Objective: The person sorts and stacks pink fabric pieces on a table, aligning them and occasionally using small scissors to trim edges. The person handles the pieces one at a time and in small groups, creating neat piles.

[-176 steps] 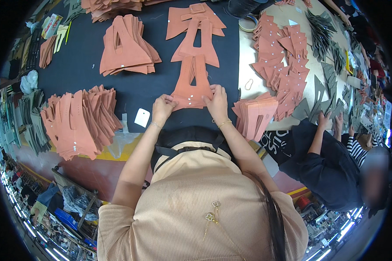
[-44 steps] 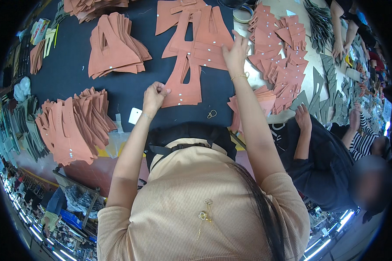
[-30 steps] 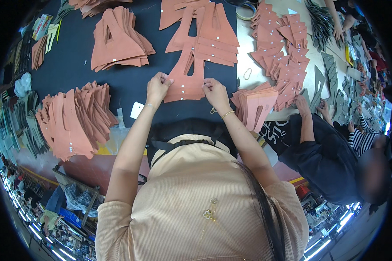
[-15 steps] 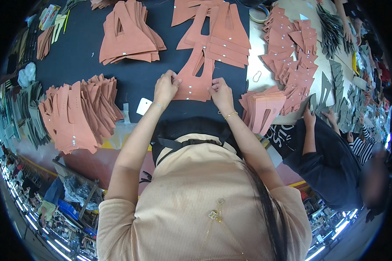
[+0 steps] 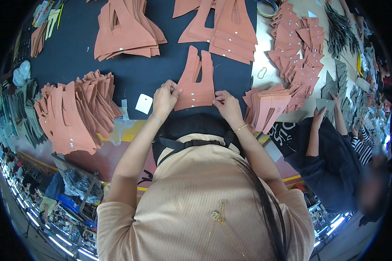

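Note:
On the dark table in front of me lie a few overlapping salmon shoe upper pieces [image 5: 194,97], each two-legged with a slot and small white marks. My left hand [image 5: 165,101] pinches their left edge. At the right edge, the thumb and fingers of my right hand [image 5: 225,105] are closed on the same pieces. Just beyond stands a fanned stack of similar pieces [image 5: 234,39], apart from the ones I hold. A white card [image 5: 143,104] lies left of my left hand. Right of my right hand is a small upright bundle of salmon pieces [image 5: 266,107].
More salmon pieces form a stack [image 5: 128,37] at the far left and a large bundle [image 5: 74,113] at the near left edge. Scattered salmon pieces [image 5: 298,65] cover the pale table on the right. A co-worker in dark clothes [image 5: 331,161] there handles a grey piece [image 5: 326,105].
The pieces between my hands have come toward me and slid clear of the stack beyond. Both hands moved with them. The co-worker has lifted a grey piece.

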Action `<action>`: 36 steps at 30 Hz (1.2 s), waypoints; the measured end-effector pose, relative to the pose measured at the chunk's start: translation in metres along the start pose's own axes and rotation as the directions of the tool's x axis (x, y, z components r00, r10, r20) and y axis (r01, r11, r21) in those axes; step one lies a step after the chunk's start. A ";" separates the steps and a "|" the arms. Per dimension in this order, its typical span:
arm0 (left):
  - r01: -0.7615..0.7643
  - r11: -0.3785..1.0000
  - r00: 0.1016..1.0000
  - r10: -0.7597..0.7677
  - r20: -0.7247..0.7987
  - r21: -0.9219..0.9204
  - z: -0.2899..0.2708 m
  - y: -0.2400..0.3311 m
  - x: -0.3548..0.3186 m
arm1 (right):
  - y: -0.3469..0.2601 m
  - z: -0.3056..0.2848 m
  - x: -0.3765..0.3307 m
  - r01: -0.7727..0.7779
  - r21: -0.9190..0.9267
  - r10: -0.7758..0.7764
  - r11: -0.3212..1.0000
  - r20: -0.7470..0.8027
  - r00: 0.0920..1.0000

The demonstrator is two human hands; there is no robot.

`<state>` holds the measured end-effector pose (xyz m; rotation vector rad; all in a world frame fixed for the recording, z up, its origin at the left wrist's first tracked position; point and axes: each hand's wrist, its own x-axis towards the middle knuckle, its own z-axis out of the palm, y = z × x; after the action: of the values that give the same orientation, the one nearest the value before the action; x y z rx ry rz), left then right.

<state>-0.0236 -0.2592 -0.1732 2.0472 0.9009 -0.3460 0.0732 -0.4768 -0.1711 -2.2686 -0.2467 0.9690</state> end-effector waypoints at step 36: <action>0.062 0.969 0.964 -0.119 -0.236 -0.239 -0.026 -0.048 0.002 | -0.005 0.009 0.002 -0.010 -0.096 0.007 0.995 -0.033 0.999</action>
<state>-0.0582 -0.2190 -0.1874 1.8636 1.1349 -0.0289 0.0693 -0.4673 -0.1735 -2.3726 -0.2746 0.9421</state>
